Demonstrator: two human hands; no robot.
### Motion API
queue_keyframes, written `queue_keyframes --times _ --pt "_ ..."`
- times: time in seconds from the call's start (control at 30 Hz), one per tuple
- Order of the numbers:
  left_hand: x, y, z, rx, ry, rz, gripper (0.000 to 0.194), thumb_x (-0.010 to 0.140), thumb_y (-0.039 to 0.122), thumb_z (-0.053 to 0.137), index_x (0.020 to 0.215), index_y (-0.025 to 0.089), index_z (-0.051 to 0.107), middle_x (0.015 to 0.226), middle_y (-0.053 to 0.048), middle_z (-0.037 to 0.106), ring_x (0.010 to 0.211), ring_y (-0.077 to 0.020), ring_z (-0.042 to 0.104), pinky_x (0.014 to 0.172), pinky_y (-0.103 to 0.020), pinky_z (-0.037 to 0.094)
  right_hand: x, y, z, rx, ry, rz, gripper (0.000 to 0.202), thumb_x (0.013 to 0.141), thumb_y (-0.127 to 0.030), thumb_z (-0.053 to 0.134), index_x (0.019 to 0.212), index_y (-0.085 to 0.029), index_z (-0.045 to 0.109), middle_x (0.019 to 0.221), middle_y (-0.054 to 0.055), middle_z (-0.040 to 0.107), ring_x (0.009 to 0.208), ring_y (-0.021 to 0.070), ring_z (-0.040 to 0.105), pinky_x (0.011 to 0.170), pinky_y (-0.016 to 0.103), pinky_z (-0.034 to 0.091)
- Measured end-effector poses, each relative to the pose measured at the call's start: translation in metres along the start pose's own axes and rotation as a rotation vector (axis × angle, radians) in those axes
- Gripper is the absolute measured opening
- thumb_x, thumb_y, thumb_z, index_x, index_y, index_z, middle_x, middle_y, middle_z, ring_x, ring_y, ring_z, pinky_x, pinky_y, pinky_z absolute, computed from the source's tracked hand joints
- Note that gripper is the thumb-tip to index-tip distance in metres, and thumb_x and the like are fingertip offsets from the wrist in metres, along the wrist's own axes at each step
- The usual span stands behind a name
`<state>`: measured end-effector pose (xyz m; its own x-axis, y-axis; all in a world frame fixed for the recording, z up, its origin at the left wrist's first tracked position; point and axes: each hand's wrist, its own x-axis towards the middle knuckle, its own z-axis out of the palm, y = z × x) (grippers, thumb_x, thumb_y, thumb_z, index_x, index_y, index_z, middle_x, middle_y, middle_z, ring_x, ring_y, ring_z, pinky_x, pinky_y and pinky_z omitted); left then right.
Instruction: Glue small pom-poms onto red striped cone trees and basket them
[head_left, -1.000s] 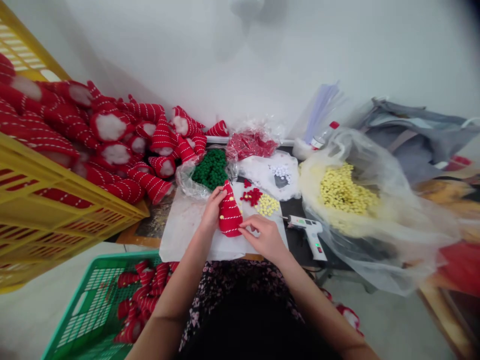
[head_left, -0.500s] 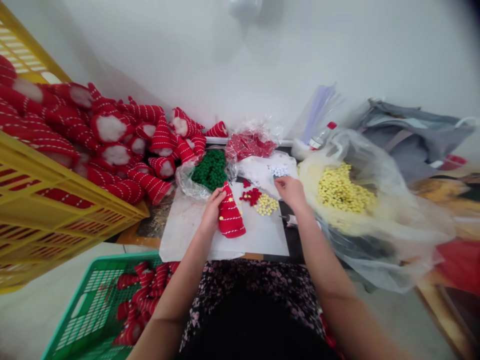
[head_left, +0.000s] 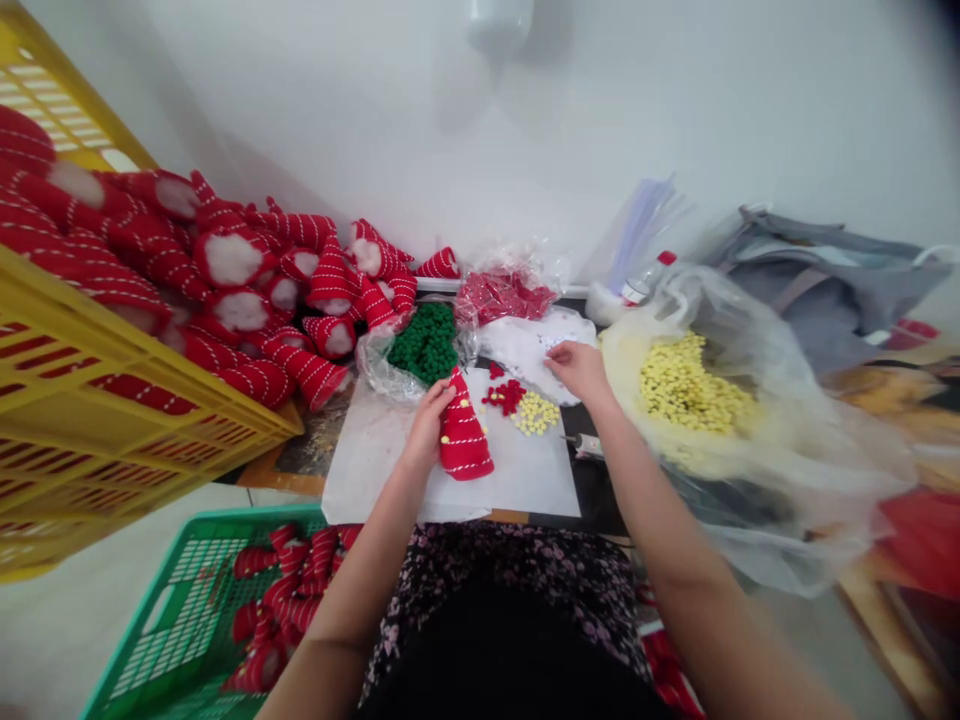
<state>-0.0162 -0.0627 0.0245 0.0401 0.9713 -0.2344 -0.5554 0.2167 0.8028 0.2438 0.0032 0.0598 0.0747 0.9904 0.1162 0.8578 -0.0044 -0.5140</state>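
Note:
My left hand (head_left: 431, 418) is closed on the upper left side of a red cone-shaped cloth hat (head_left: 466, 440) with white dashed stripes. Several small yellow pom-poms dot the hat, which lies tilted over white paper (head_left: 382, 450). My right hand (head_left: 579, 368) is pinched over a white sheet (head_left: 517, 342) bearing small whitish bits; whatever is between its fingertips is too small to make out. Between the hands lie small piles of red pom-poms (head_left: 505, 397) and yellow pom-poms (head_left: 535, 412). A clear bag of green pom-poms (head_left: 424, 345) sits behind the hat.
At left, a yellow crate (head_left: 135, 400) stands beside heaped stuffed red cones (head_left: 240, 260). Below it, a green basket (head_left: 161, 610) holds more red cones. A red-filled plastic bag (head_left: 506, 295) lies behind; a bag of yellow pom-poms (head_left: 694, 385) and a bottle (head_left: 649, 280) stand right.
My right hand has shifted slightly left and up over the white sheet, covering part of the whitish bits. The left hand still holds the hat in place. The whole view has tilted slightly.

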Motion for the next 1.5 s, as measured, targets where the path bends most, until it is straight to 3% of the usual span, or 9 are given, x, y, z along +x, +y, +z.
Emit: queue_keyframes --times 0.17,0.27,0.37,0.63,0.8,0.97,1.2,1.33,1.5 --pt "0.000 -0.003 0.002 -0.026 -0.017 0.011 0.035 0.067 0.036 0.085 0.089 0.021 0.062 0.076 0.005 0.066 0.067 -0.0136 0.061 0.068 -0.026 0.048 -0.086 -0.043 0.013 0.582 -0.062 -0.405 0.007 0.089 -0.025 0.073 0.094 -0.020 0.076 0.095 0.006 0.079 0.083 0.0202 0.076 0.078 0.035 0.064" --pt "0.000 -0.004 0.002 -0.027 -0.030 0.029 0.034 0.068 0.035 0.085 0.089 0.021 0.062 0.081 0.004 0.068 0.070 -0.0138 0.062 0.072 -0.026 0.048 -0.119 -0.062 0.024 0.632 -0.011 -0.587 0.006 0.093 -0.023 0.071 0.093 -0.022 0.076 0.100 0.007 0.077 0.088 0.0204 0.075 0.078 0.034 0.064" --pt "0.000 -0.006 0.002 -0.026 -0.039 0.042 0.035 0.068 0.035 0.085 0.089 0.021 0.062 0.085 0.004 0.069 0.075 -0.0142 0.064 0.076 -0.027 0.049 -0.127 -0.069 0.031 0.580 0.046 -0.659 0.007 0.095 -0.023 0.070 0.095 -0.022 0.077 0.099 0.008 0.076 0.090 0.0212 0.074 0.081 0.035 0.064" --pt "-0.002 -0.008 0.001 -0.017 -0.047 0.056 0.036 0.067 0.035 0.086 0.087 0.021 0.060 0.082 0.005 0.069 0.072 -0.0140 0.063 0.076 -0.027 0.048 -0.119 -0.063 0.051 0.486 0.024 -0.730 0.014 0.097 -0.021 0.069 0.091 -0.023 0.081 0.094 0.007 0.077 0.087 0.0212 0.072 0.082 0.037 0.062" --pt "-0.003 -0.007 -0.001 -0.033 -0.032 0.053 0.036 0.066 0.035 0.087 0.087 0.020 0.061 0.081 0.004 0.068 0.072 -0.0146 0.063 0.076 -0.027 0.048 -0.110 -0.059 0.046 0.589 0.039 -0.691 0.013 0.096 -0.027 0.071 0.098 -0.024 0.084 0.090 0.006 0.076 0.082 0.0205 0.070 0.075 0.035 0.059" --pt "-0.008 -0.004 -0.004 -0.042 -0.012 0.041 0.034 0.068 0.035 0.086 0.089 0.021 0.064 0.079 0.004 0.067 0.070 -0.0144 0.062 0.073 -0.026 0.047 -0.057 -0.069 0.045 0.581 0.156 -0.428 0.018 0.098 -0.026 0.066 0.100 -0.021 0.083 0.088 0.006 0.077 0.075 0.0196 0.069 0.072 0.033 0.057" --pt "-0.012 0.000 -0.015 -0.057 0.050 0.046 0.038 0.066 0.035 0.087 0.091 0.020 0.063 0.074 0.005 0.064 0.065 -0.0119 0.059 0.067 -0.024 0.045 0.009 -0.107 0.088 0.185 -0.125 -0.484 0.019 0.088 -0.010 0.074 0.103 -0.018 0.081 0.108 0.010 0.080 0.097 0.0234 0.073 0.095 0.036 0.054" --pt "-0.013 0.004 -0.020 -0.071 0.072 0.037 0.038 0.065 0.034 0.088 0.091 0.020 0.064 0.075 0.005 0.065 0.066 -0.0127 0.060 0.067 -0.025 0.046 0.014 -0.112 0.098 0.172 -0.143 -0.476 0.016 0.083 -0.007 0.076 0.095 -0.016 0.082 0.098 0.010 0.081 0.092 0.0248 0.074 0.090 0.036 0.055" --pt "-0.013 0.004 -0.019 -0.092 0.085 0.032 0.039 0.063 0.034 0.090 0.090 0.020 0.065 0.075 0.005 0.067 0.065 -0.0125 0.061 0.067 -0.024 0.047 0.000 -0.099 0.081 0.240 -0.066 -0.435 0.014 0.088 -0.015 0.073 0.100 -0.018 0.081 0.099 0.008 0.080 0.084 0.0209 0.072 0.084 0.033 0.055"
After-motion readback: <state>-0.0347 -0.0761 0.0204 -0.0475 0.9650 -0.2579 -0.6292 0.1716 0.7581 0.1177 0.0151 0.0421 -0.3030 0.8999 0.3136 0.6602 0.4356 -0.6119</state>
